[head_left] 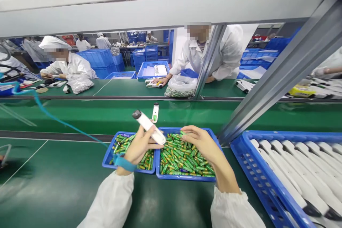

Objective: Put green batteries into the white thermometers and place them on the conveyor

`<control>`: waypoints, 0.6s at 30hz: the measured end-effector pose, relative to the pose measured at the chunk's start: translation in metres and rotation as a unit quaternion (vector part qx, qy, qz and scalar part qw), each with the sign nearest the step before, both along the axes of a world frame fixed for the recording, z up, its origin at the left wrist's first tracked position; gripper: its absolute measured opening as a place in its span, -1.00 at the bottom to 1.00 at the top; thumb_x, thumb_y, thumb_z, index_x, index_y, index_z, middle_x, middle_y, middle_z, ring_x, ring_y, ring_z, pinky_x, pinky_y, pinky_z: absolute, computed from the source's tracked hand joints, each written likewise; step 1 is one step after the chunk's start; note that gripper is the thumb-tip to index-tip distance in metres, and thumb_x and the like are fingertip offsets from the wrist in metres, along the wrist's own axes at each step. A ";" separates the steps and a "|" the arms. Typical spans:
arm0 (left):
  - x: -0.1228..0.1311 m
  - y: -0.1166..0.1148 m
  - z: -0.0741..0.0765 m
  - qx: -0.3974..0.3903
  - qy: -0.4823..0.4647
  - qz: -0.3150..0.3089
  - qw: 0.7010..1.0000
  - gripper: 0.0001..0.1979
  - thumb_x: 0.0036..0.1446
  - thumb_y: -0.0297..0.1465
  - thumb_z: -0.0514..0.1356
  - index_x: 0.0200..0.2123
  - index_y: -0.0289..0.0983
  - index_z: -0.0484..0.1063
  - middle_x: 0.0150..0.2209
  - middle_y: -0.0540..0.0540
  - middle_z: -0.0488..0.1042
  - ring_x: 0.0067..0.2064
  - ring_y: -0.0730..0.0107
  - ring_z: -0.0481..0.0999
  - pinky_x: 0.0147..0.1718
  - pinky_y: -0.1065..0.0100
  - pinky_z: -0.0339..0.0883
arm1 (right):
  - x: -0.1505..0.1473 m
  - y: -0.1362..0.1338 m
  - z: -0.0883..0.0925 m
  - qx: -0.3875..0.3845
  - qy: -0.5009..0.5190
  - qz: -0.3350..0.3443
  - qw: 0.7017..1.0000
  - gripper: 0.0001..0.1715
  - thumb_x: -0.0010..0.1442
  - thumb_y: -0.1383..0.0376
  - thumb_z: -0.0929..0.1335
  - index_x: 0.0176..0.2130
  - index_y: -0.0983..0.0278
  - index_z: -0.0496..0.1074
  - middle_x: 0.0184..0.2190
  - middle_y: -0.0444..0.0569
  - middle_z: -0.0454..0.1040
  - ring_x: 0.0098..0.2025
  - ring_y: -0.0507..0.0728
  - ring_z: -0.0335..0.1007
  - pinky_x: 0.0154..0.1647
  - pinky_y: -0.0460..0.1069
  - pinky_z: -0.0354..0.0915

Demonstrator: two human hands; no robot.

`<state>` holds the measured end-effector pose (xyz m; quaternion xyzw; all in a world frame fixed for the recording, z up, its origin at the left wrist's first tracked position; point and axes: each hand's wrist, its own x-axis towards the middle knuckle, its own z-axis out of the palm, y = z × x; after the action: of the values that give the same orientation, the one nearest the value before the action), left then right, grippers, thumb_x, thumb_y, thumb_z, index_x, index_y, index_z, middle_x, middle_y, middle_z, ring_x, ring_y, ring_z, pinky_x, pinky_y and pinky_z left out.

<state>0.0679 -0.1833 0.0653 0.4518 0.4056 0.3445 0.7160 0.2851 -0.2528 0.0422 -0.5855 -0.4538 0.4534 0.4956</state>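
Observation:
My left hand [141, 144], with a blue wrist band, grips a slim white handheld device [151, 128] with a black end, held tilted above the trays. My right hand [199, 140] is over the right blue tray [184, 177], its fingers pinched at a green battery [182, 133]. Loose green batteries [184, 156] fill that tray. More batteries lie in the left blue tray [107, 160], partly hidden by my left hand. Beyond the trays a second white device [155, 112] lies on the green belt, green batteries showing in its open compartment.
At right stands a blue crate [251, 171] with rows of white devices [299, 171]. A slanted metal post [267, 89] rises beside it. A blue cord [66, 123] runs from the wrist band to the left. Co-workers [68, 64] sit across the belt.

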 end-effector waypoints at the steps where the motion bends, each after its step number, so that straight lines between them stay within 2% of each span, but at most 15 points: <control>1: 0.013 0.001 -0.004 -0.009 -0.018 -0.012 1.000 -0.43 0.27 -0.28 0.18 0.26 -0.21 0.05 -0.15 -0.23 0.57 -0.21 0.19 0.64 -0.21 0.14 0.56 | -0.005 -0.002 0.007 0.014 -0.026 -0.012 0.999 -0.61 0.02 0.11 0.46 -0.18 0.25 0.47 -0.25 -0.02 0.52 -0.15 0.19 0.49 -0.04 0.06 0.36; 5: 0.037 -0.001 -0.018 -0.045 -0.067 -0.054 0.995 -0.36 0.24 -0.32 0.22 0.30 -0.17 0.01 -0.05 -0.24 0.53 -0.23 0.21 0.64 -0.13 0.11 0.52 | -0.026 -0.005 0.022 0.047 -0.098 -0.061 0.992 -0.76 0.08 0.19 0.39 -0.23 0.22 0.46 -0.20 0.00 0.55 -0.13 0.20 0.50 -0.09 0.05 0.38; 9: 0.039 -0.004 -0.026 -0.081 -0.153 -0.118 0.978 -0.34 0.23 -0.18 0.20 0.31 -0.10 0.01 0.12 -0.25 0.41 -0.07 0.15 0.59 -0.07 0.05 0.49 | -0.040 -0.001 0.019 0.020 -0.170 -0.098 0.980 -0.83 0.07 0.30 0.35 -0.26 0.21 0.46 -0.21 0.00 0.55 -0.17 0.22 0.51 -0.17 0.06 0.40; 11: 0.039 -0.004 -0.029 -0.072 -0.165 -0.141 0.974 -0.20 0.10 -0.27 0.33 0.31 -0.06 -0.02 0.15 -0.22 0.37 -0.01 0.16 0.55 -0.03 0.07 0.47 | -0.043 0.003 0.016 0.008 -0.205 -0.101 0.973 -0.82 0.06 0.34 0.35 -0.26 0.20 0.47 -0.22 0.00 0.56 -0.18 0.23 0.52 -0.17 0.08 0.39; 14: 0.043 -0.007 -0.033 -0.004 -0.113 -0.133 0.985 0.13 -0.25 -0.53 0.50 0.30 -0.05 -0.08 0.11 -0.21 0.39 0.00 0.14 0.53 -0.04 0.10 0.47 | -0.044 0.006 0.010 -0.003 -0.238 -0.102 0.966 -0.82 0.03 0.35 0.36 -0.29 0.19 0.49 -0.27 0.01 0.59 -0.21 0.25 0.54 -0.15 0.12 0.40; 16: 0.048 -0.012 -0.038 0.034 -0.075 -0.105 0.991 0.18 -0.36 -0.55 0.52 0.27 -0.11 -0.07 0.04 -0.23 0.44 -0.03 0.09 0.55 -0.08 0.10 0.48 | -0.041 0.005 0.003 -0.021 -0.251 -0.098 0.963 -0.84 0.00 0.33 0.38 -0.32 0.17 0.49 -0.34 0.01 0.60 -0.26 0.28 0.55 -0.19 0.12 0.42; 18: 0.055 -0.017 -0.046 0.034 -0.073 -0.082 0.993 0.14 -0.43 -0.55 0.54 0.21 -0.18 -0.01 -0.04 -0.24 0.49 -0.09 0.08 0.58 -0.12 0.11 0.49 | -0.034 0.003 -0.011 -0.029 -0.271 -0.091 0.958 -0.87 -0.01 0.27 0.40 -0.34 0.13 0.50 -0.38 0.00 0.61 -0.31 0.30 0.57 -0.27 0.12 0.43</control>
<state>0.1226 -0.1999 0.0194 0.4814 0.3020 0.3307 0.7534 0.2506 -0.2499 0.0308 -0.7397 -0.5021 0.2435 0.3760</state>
